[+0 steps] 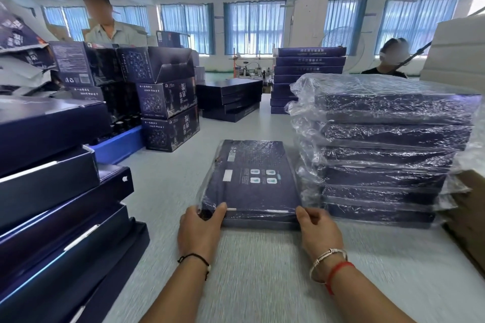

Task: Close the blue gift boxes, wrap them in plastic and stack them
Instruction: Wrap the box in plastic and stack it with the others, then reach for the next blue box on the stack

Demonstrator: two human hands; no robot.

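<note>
Head view: the left hand (200,223) and right hand (316,227) each grip a near corner of the plastic-sleeved blue gift box (252,178) lying flat on the grey table (262,270) — likely squaring it before lifting onto the wrapped stack (388,144) just beside. Workshop behind — curtained windows (254,26).

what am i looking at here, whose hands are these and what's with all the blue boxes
This is one picture from a camera worn on a person's head, looking forward and down at their own two bare hands; no machine is involved. The left hand and right hand each grip a near corner of a flat blue gift box already covered in clear plastic, lying on the pale table. To its right stands a stack of wrapped boxes. On the left lie unwrapped boxes. Two other people are in the background.
</note>
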